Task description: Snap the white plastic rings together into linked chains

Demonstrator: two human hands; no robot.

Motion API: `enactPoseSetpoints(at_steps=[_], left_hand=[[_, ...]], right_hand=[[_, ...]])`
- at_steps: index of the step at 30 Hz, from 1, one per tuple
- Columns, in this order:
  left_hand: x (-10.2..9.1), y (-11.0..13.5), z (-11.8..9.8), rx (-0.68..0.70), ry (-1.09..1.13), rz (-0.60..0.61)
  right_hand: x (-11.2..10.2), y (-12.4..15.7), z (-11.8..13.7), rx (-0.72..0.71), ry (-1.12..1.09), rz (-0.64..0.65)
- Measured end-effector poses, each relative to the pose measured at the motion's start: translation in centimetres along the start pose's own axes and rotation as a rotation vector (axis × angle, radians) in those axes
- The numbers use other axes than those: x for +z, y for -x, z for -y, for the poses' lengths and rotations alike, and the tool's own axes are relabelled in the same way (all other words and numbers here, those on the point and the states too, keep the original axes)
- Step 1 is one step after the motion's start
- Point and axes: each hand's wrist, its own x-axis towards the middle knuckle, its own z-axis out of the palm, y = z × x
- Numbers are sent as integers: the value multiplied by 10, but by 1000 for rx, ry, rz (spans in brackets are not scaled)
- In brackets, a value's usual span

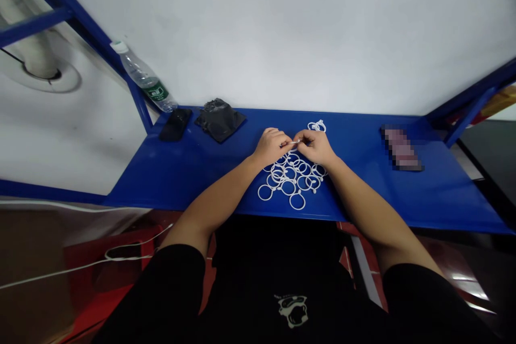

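My left hand [274, 148] and my right hand [315, 147] meet over the blue shelf, fingertips pinched together. Between them is a white ring [295, 142], seen nearly edge-on and partly hidden by the fingers. Just below my hands lies a loose pile of white plastic rings [289, 173], several of them overlapping, each with a small knob. One ring [297, 201] lies at the near edge of the pile. Beyond my right hand a few more white rings [317, 126] sit together in a small group.
The blue shelf [161, 177] runs against a white wall. At its left are a black phone [176, 124], a crumpled black plastic bag [220, 120] and a clear bottle [147, 80] leaning on the frame. A pixelated pinkish object [402, 148] lies at the right.
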Motion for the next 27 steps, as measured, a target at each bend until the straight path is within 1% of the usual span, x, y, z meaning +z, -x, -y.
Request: enactPoseSetpoints(at_steps=[3, 5, 8, 11, 13, 16, 19, 23, 25, 27], left_hand=[[-1, -1, -5, -17, -2, 40], [-3, -1, -7, -21, -1, 49], [-8, -3, -5, -72, -3, -6], [-12, -5, 3, -217, -31, -86], [-13, -5, 9, -312, -54, -93], [-11, -4, 19, -400, -88, -52], [-5, 0, 27, -432, -116, -20], [-2, 3, 32, -401, -101, -31], [-2, 3, 31, -401, -95, -12], [-2, 2, 28, -430, -108, 22]], right_hand=[[-1, 0, 0, 7, -4, -15], [-3, 0, -1, -17, 18, -30], [-10, -2, -9, -58, 122, -97], [-22, -4, -28, -5, 273, -229], [-30, -6, -45, 66, 375, -299], [-38, -6, -69, 160, 476, -335], [-38, -5, -83, 193, 487, -315], [-31, -4, -84, 207, 460, -310], [-29, -4, -80, 218, 452, -320], [-28, -5, -76, 216, 444, -327]])
